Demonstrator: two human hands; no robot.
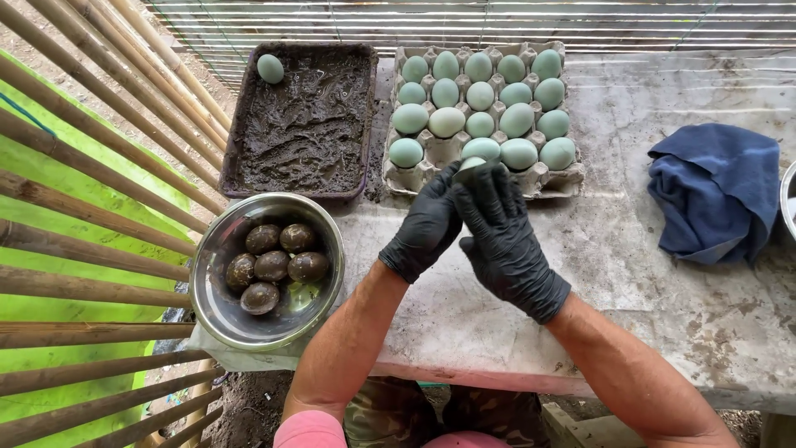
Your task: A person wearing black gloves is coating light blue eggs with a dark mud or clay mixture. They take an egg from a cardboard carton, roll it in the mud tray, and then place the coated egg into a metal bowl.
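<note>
A: What is gripped?

B: A pale green egg [471, 163] is clasped between the left hand [424, 226] and right hand [503, 235], both black-gloved, just in front of the egg tray [547, 176].

A: And beside the tray?

B: A mud-filled tray [303, 124] is set left of it, a steel bowl [217, 307] of coated eggs [274, 267] nearer, a blue cloth [717, 191] right.

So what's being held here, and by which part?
A pale green egg, cupped around its lower sides by the fingers of the left hand and right hand; only its top shows.
</note>
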